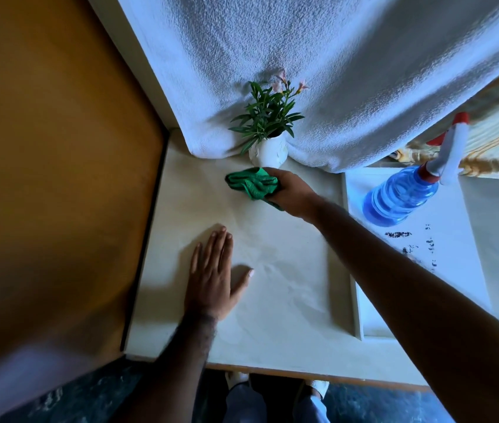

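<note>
Right hand: My right hand [291,193] reaches forward across the table. Its fingers are curled round the green cloth [253,183], so I grasp it firmly in a bunch.
Green cloth: It is crumpled into folds and lies under my fingers on the far part of the table top [288,285]. It is just in front of the white vase [268,154]; whether it touches the vase, I cannot tell.
Left hand: My left hand [214,270] lies flat on the table top, palm down, nearer to me than the cloth and well apart from it. The fingers are straight and close together and the thumb is spread to the right. It is relaxed and holds nothing.
Table top: It is pale cream with faint marbled streaks.
Vase: It stands upright at the far edge and carries a plant [268,114] with narrow green leaves and a few pale pink flowers.
White fabric [318,56]: It is rough in texture and hangs behind the vase. Its lower edge comes down to the table on both sides of the vase.
Spray bottle [400,195]: It is clear blue with a red and white trigger head. It stands on the white board [361,300] at my right, well apart from the cloth.
Black marks [397,234]: Some dark specks lie on the white board, just on the near side of the bottle.
Left side: An ochre panel [44,148] stands along the table's left edge.
Below: A dark marbled floor [89,398] and my light shoes [237,378] show at the near edge of the table.
</note>
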A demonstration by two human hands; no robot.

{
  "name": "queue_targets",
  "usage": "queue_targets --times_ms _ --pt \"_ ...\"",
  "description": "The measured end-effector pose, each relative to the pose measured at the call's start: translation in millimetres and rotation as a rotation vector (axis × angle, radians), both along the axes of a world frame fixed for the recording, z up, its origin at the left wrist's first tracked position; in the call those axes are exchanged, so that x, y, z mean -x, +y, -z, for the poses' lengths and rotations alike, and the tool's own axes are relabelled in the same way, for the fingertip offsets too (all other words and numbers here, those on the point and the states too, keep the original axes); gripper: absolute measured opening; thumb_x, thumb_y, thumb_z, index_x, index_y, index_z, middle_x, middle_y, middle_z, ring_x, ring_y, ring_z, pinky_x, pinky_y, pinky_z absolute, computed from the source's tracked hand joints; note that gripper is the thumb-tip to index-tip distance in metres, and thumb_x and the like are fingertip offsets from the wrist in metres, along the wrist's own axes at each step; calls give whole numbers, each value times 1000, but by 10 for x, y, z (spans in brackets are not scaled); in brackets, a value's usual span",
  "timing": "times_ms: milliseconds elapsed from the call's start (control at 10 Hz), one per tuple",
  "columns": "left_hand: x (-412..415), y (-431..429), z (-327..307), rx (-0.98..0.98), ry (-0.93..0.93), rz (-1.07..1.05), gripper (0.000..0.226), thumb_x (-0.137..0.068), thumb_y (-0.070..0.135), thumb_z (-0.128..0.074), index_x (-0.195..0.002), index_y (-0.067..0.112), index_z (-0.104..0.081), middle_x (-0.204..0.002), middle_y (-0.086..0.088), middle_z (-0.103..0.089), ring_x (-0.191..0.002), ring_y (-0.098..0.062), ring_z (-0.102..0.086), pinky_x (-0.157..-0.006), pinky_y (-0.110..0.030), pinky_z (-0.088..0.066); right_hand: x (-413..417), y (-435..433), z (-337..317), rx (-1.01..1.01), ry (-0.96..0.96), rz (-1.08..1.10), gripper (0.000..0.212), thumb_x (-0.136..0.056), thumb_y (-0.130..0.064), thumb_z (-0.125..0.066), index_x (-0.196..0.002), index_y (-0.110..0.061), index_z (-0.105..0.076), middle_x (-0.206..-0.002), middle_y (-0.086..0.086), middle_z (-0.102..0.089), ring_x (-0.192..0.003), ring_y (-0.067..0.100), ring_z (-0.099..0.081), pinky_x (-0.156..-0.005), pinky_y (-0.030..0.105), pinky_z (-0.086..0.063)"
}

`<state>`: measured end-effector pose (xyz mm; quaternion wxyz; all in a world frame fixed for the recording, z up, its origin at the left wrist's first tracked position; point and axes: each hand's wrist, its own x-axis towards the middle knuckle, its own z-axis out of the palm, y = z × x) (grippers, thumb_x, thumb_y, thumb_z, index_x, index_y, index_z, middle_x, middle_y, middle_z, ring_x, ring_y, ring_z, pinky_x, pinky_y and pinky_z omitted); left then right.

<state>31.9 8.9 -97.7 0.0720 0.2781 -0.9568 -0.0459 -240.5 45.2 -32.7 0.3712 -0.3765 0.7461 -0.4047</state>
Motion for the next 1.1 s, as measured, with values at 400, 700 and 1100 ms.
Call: queue_targets --times_ms 400,700,1100 --pt "-15 -23 -66 -79 -77 7 85 -97 65 -40 -160 8 -33 -171 -13 -32 -156 -31 -35 -126 -53 -33 -294 1855 -406 56 748 -87 49 -90 8 -47 -138 4 -56 -143 21 -56 -135 34 -51 -120 35 -33" --pt "-4 39 -73 -44 -39 1 83 -98 62 -40 -160 7 -33 -169 -15 -34 -156 -33 -36 -127 -54 -32 -231 2808 75 -239 769 116 69 -77 24 -62 -143 7 -49 -152 27 -47 -143 43 -43 -119 54 -36" --pt "49 75 -197 -124 -228 27 103 -93 77 -9 -160 1 -30 -170 -19 -29 -157 -36 -32 -127 -57 -30 -333 2780 -29 -468 864 -28 106 -89 -77 -37 -157 3 -23 -167 22 -18 -157 33 -14 -129 47 -16"
